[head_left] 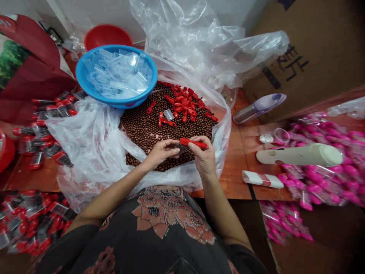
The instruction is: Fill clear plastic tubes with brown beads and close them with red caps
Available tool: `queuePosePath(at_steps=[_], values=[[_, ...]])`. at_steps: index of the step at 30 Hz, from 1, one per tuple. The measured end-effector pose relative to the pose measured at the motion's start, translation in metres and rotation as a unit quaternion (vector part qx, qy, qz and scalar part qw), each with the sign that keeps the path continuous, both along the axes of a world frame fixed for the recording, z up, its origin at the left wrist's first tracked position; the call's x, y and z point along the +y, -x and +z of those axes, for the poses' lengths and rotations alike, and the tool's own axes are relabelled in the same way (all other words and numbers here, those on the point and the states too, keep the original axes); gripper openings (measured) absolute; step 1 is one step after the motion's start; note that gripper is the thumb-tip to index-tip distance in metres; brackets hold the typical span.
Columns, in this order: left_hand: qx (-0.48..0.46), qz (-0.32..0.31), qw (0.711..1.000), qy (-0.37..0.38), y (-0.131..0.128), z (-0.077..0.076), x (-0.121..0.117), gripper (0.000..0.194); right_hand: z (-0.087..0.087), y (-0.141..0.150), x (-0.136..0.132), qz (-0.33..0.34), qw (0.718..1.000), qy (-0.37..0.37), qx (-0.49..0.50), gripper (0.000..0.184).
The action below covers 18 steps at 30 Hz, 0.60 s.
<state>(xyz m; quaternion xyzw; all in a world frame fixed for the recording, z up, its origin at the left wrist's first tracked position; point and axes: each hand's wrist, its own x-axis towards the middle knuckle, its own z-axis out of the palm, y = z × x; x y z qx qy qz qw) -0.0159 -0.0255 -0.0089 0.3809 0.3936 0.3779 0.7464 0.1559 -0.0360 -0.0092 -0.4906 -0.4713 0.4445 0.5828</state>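
Blue plastic forms the basin point(81, 82), piled with clear plastic containers point(119, 74); to its right and nearer the person, brown beads point(142, 125) lie spread on a crumpled clear plastic bag point(94, 133), with loose red scoop-like pieces point(185, 102) heaped on them, to the right of the basin. Over the beads, nearer the person than the basin and to its right, the right hand point(204, 156) has thumb and fingers clamped on a red plastic piece point(194, 143); the left hand point(162, 152) brings thumb and fingers close together at a blurred, see-through thing near that piece's left end, though whether it grips this I cannot tell; the two hands are near each other. Behind the basin sits a red bowl point(108, 35); left of it and nearer the person lie red-capped tubes point(53, 133); well to its right are a purple-and-clear bottle point(259, 107), a pale green cylinder point(299, 155) and many pink-capped containers point(322, 182), below a cardboard box point(316, 57).
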Motion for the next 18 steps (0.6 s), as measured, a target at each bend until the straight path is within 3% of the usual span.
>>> queuePosePath(at_steps=[3, 7, 14, 18], values=[[-0.001, 0.007, 1.000, -0.009, 0.003, 0.004, 0.001, 0.041, 0.002, -0.001, -0.005, -0.003, 0.992, -0.030, -0.120, 0.016], [0.025, 0.012, 0.999, -0.030, 0.009, 0.009, 0.004, 0.040, 0.006, -0.008, -0.004, 0.053, 0.964, -0.106, -0.239, 0.018], [0.075, 0.028, 0.994, -0.075, 0.014, 0.009, 0.003, 0.039, -0.002, -0.015, 0.000, 0.079, 0.923, -0.246, -0.286, 0.034], [0.156, 0.039, 0.970, -0.182, 0.018, 0.014, 0.004, 0.030, -0.005, -0.014, -0.003, 0.070, 0.911, -0.283, -0.293, 0.043]])
